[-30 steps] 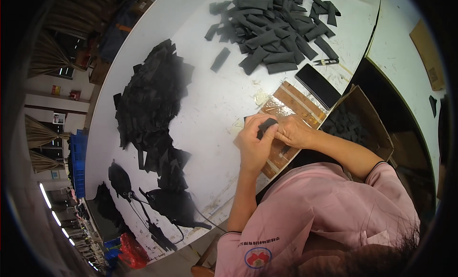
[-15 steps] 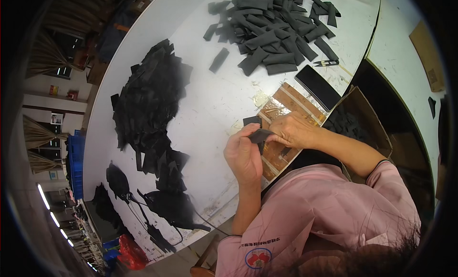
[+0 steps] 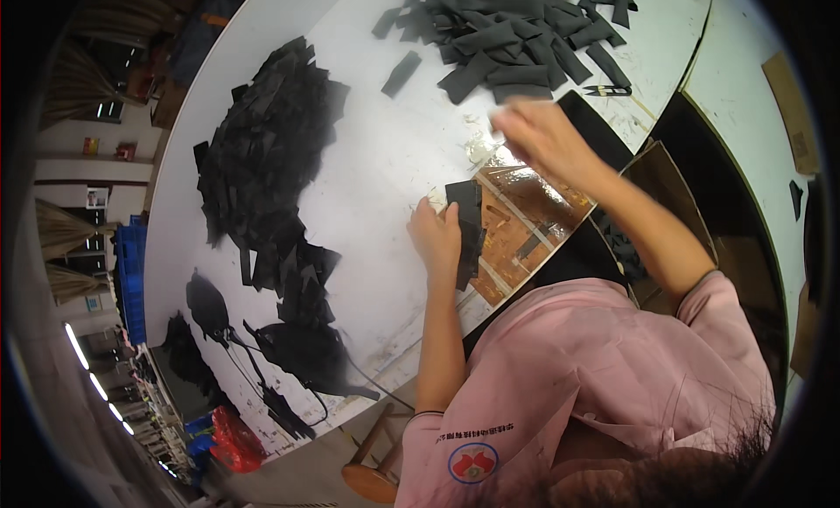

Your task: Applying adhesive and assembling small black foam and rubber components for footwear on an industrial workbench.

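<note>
My left hand (image 3: 436,237) rests on the white table with thumb and fingers apart. Its thumb touches the edge of a few overlapping flat black fabric-like strips (image 3: 464,197), which lie partly over a brown board (image 3: 499,215) with pale tape lines and a shiny surface. Higher up, my right hand (image 3: 544,139) is raised over the board's far end, its fingers curled together and slightly blurred. Whatever they may pinch is hidden. Beside these fingertips sits a whitish glue-like patch (image 3: 479,149). A black phone (image 3: 599,123) is partly behind my right wrist.
Folded dark grey pieces (image 3: 499,49) are heaped at the back, with thread snips (image 3: 606,91) beside them. Flat black pieces (image 3: 267,149) form a long pile at left. Corded black items (image 3: 302,355) lie near left. An open carton (image 3: 669,189) stands right; a wooden stool (image 3: 372,477) is below.
My hands have separated. The dark folded piece between them is no longer in my fingers. My right hand moved up and away; my left lowered to the table beside the strips.
</note>
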